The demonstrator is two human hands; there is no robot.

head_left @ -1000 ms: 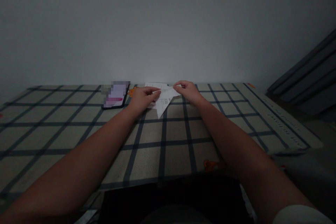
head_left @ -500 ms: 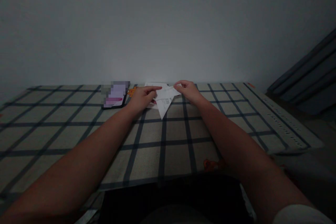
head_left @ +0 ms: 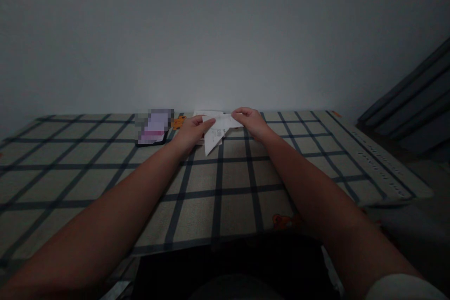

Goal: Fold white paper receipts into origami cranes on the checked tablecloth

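White printed paper (head_left: 217, 134), folded, tip toward viewer.

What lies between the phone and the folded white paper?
In the head view, an orange figure on the checked cloth comes first, then the left hand, holding the paper.

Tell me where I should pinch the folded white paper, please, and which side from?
I'd pinch the folded white paper lightly by its pointed tip, coming from the near side. It narrows to that free point towards the wearer, while the left hand and right hand already hold its two ends. It looks thin, so a gentle pinch should do.
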